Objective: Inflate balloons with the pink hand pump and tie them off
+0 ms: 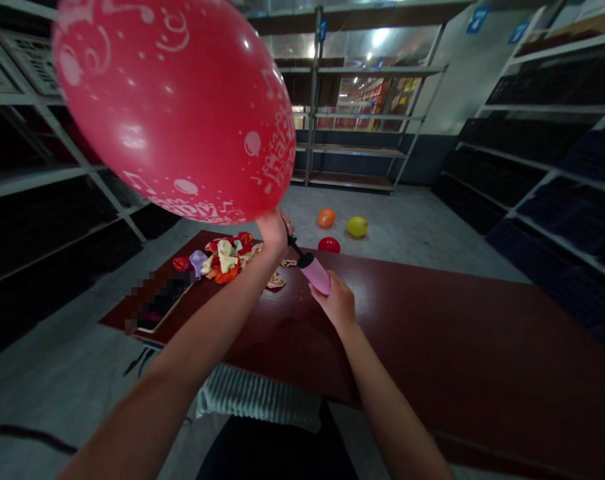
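A large inflated red balloon [182, 113] with white printed figures and letters fills the upper left. My left hand [276, 230] is closed at the balloon's lower end, where its neck meets the black end of a hand balloon pump [315, 273]; most of its fingers are hidden. Around the pump's pink barrel my right hand [339, 299] is wrapped, holding it tilted above the table. A black rod shows between the two hands. Left of them, a pile of limp balloons [226, 257] in red, orange, cream and lilac lies on the table.
The dark red-brown table [432, 327] spreads before me, with a blurred-out phone or tablet [169, 300] at its left. Beyond it, an orange balloon [326, 218], a yellow balloon [357, 227] and a small red balloon [329, 245] rest on the floor. Metal shelves [352, 150] stand around.
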A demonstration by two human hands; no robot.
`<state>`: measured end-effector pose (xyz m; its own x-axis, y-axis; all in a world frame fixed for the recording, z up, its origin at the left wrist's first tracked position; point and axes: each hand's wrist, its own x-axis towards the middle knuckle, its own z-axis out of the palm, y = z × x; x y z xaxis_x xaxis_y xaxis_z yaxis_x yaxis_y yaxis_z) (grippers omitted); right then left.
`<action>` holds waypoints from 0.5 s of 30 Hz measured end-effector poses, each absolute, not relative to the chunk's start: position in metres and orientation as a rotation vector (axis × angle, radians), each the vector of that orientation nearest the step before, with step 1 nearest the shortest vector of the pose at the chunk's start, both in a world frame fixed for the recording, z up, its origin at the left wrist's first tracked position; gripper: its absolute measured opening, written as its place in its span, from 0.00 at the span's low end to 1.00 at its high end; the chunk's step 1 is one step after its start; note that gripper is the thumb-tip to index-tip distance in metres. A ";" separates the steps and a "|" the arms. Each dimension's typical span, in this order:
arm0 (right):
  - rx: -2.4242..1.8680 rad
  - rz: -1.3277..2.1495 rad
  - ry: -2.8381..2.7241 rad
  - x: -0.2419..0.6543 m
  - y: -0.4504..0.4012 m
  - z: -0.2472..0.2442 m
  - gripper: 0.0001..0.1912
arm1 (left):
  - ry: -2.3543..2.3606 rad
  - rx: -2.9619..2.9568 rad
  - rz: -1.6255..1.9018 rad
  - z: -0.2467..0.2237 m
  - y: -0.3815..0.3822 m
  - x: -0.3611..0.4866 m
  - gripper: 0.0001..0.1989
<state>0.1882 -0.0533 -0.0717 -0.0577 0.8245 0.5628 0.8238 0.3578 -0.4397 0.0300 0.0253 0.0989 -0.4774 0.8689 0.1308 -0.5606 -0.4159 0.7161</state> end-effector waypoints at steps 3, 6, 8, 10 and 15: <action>-1.523 -0.041 -1.776 0.190 -0.053 -0.074 0.19 | 0.876 0.689 1.912 0.072 0.021 0.062 0.30; -1.561 -0.188 -1.692 0.190 -0.057 -0.072 0.19 | 0.918 0.648 1.883 0.055 0.013 0.077 0.31; -1.514 -0.348 -1.699 0.188 -0.063 -0.067 0.21 | 0.937 0.586 1.879 0.048 0.006 0.079 0.31; -1.436 -0.505 -1.758 0.182 -0.069 -0.062 0.24 | 0.952 0.523 1.871 0.041 -0.004 0.078 0.32; -1.392 -0.561 -2.001 0.166 -0.079 -0.056 0.27 | 0.959 0.413 1.831 0.013 -0.029 0.066 0.28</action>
<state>0.1658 -0.0787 -0.0559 -0.2438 0.6682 0.7029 0.9361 0.3515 -0.0095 0.0657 -0.0287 0.0131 -0.4538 0.8811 -0.1334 -0.6113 -0.1989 0.7660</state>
